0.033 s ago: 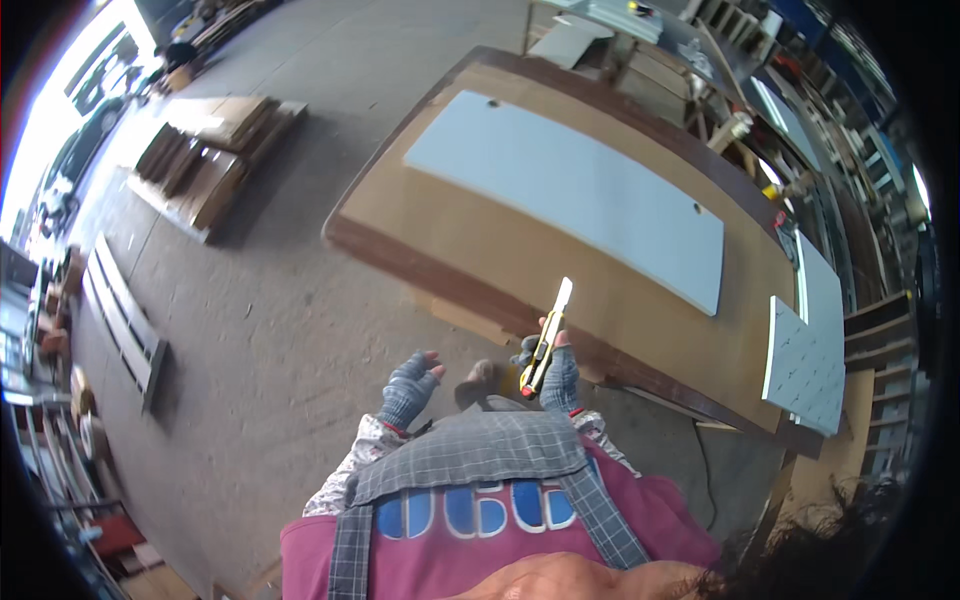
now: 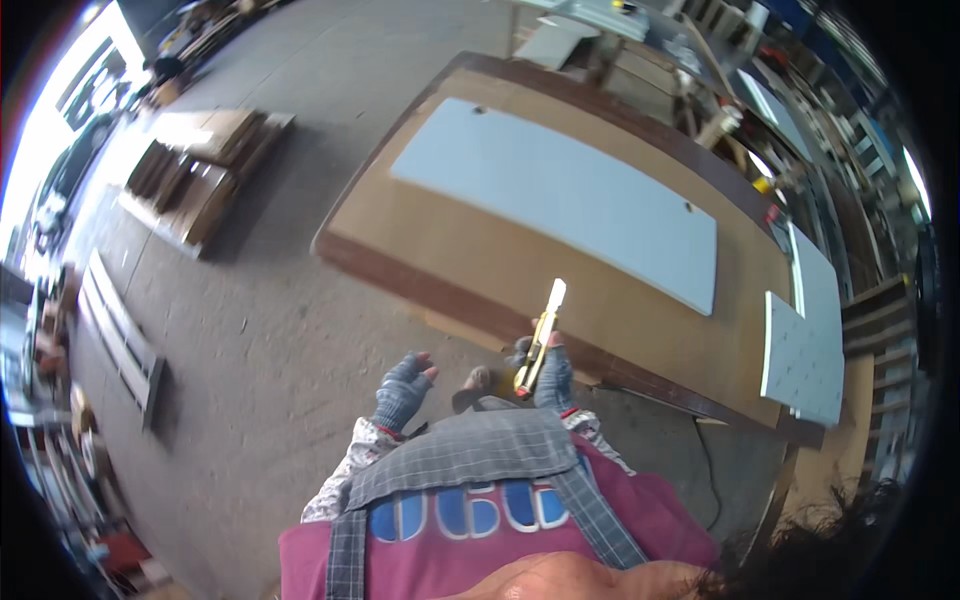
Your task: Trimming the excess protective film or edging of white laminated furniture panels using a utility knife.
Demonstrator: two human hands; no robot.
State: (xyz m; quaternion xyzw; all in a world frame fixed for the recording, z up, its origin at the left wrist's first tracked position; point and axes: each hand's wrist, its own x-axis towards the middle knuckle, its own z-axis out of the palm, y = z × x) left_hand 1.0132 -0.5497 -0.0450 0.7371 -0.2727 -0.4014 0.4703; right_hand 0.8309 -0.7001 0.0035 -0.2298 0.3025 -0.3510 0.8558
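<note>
Yellow utility knife (image 2: 538, 340) sits gripped in my right hand (image 2: 550, 375), center frame. It looks light and stiff; I judge the handle safest to hold. Left hand (image 2: 403, 392) is spread, holding nothing.

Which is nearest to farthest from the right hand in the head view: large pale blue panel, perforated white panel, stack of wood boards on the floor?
From the right hand, which holds a yellow utility knife:
1. Large pale blue panel, just ahead on the brown worktable.
2. Perforated white panel, far right of the table.
3. Stack of wood boards, on the floor, far left.

Wood bench (image 2: 480, 250) w/ pale-blue panels (image 2: 560, 195)
</note>
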